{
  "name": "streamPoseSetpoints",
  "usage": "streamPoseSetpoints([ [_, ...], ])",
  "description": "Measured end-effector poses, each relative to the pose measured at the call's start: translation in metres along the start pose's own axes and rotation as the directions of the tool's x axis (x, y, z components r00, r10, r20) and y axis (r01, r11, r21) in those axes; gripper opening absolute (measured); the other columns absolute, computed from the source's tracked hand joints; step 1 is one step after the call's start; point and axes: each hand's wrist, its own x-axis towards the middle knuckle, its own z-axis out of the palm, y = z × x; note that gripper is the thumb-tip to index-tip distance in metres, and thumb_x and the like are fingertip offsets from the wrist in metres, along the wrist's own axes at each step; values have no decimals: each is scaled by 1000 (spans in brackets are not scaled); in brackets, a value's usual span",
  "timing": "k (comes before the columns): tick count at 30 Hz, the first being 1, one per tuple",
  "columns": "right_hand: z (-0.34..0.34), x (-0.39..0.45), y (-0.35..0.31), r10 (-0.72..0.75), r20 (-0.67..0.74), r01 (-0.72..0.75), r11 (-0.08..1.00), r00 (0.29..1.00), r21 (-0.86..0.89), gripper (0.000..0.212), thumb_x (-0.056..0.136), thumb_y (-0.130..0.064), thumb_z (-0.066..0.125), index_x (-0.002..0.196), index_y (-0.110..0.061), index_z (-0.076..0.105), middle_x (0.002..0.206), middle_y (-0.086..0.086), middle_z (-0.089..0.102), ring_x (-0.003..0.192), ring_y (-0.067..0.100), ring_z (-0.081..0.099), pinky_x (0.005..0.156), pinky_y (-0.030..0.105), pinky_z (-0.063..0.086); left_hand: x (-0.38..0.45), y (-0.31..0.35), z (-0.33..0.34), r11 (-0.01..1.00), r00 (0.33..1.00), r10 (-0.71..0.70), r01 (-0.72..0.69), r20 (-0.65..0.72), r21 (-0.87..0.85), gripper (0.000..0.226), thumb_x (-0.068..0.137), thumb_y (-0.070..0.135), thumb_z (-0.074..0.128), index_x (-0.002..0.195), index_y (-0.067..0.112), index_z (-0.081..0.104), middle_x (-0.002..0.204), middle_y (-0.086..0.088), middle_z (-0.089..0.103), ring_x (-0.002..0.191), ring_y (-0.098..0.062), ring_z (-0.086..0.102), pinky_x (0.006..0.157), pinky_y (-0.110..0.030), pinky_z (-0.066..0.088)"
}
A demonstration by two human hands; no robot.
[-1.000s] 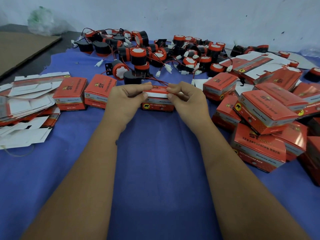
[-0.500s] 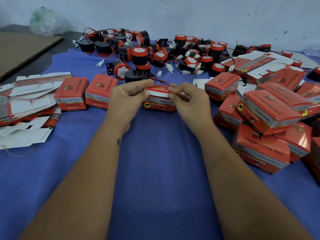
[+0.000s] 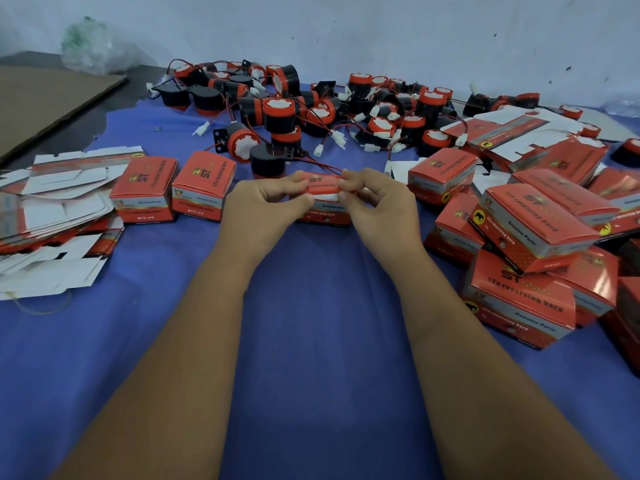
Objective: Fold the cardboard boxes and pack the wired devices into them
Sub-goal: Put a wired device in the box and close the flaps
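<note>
A small red cardboard box (image 3: 323, 202) stands on the blue cloth at the centre. My left hand (image 3: 263, 206) and my right hand (image 3: 377, 206) pinch its red top flap from either side, bending it down over the opening. Red wires trail out from behind the box toward a black horn (image 3: 268, 161) just beyond it. What lies inside the box is hidden by the flap and my fingers. A heap of black and orange wired devices (image 3: 346, 109) with white connectors lies at the back of the cloth.
Two closed red boxes (image 3: 173, 188) stand left of my hands. Flat unfolded box blanks (image 3: 52, 209) are stacked at the far left. Several packed boxes (image 3: 530, 237) pile up on the right. A brown cardboard sheet (image 3: 45, 98) lies at the back left.
The box's top flap has come further down and forward under my fingers, its printed face now showing. Both hands stay at the same spot on the box.
</note>
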Motion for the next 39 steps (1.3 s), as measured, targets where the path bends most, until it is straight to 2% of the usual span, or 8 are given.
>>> streamPoseSetpoints([
  [7,-2,1,1,4,70,0,998,998,-55,21,87,-3,65,106,-6,72,128,3,64,122,13,57,103,36,49,-6,8,13,815,934,337,-351,115,462,37,83,-3,68,118,9,72,127,-4,67,131,-21,52,111,-23,32],
  [12,-2,-1,-4,-56,72,77,940,996,-332,8,86,-18,65,90,-14,70,122,-3,67,110,14,59,91,41,52,-1,8,17,847,967,245,-249,71,470,26,90,7,67,114,15,74,127,-1,68,126,-14,57,123,-40,18],
  [16,2,-1,-9,-6,62,29,927,998,-374,12,89,-24,60,82,-16,65,116,-1,67,104,16,58,88,46,51,-1,11,19,872,976,216,-208,32,442,24,90,11,68,111,19,76,121,1,71,119,-14,62,110,-43,41],
  [22,5,-5,-3,125,198,-94,983,972,-160,49,91,-10,57,137,-25,53,143,-3,52,131,12,48,108,39,43,-11,15,27,713,935,356,-279,11,644,19,86,8,61,100,16,71,107,2,72,99,-21,64,95,-34,34],
  [27,5,-3,-12,102,254,-147,975,962,168,41,84,3,48,118,-8,68,129,-3,63,112,1,60,91,19,50,-14,21,25,664,858,505,-321,-89,675,26,77,4,49,99,10,63,101,-4,64,98,-25,55,94,-36,30],
  [33,7,8,-6,136,-6,-136,990,991,-49,30,95,7,41,117,-4,59,110,18,63,101,33,61,87,45,53,-25,35,46,855,872,418,-472,254,212,55,99,26,43,151,19,28,153,1,39,134,2,38,107,-5,23],
  [37,13,41,-3,210,-47,-215,963,976,-162,40,100,2,40,139,8,37,142,28,42,132,39,42,103,32,45,-17,28,46,614,891,324,-454,319,646,55,100,38,20,152,24,33,148,1,50,142,-17,36,123,-36,6],
  [39,17,63,7,302,-8,-268,834,953,-482,61,101,-7,42,152,3,9,157,27,15,147,40,15,119,42,22,-8,22,39,524,932,235,-361,276,772,51,100,24,24,146,22,45,136,0,60,138,-21,42,120,-40,5],
])
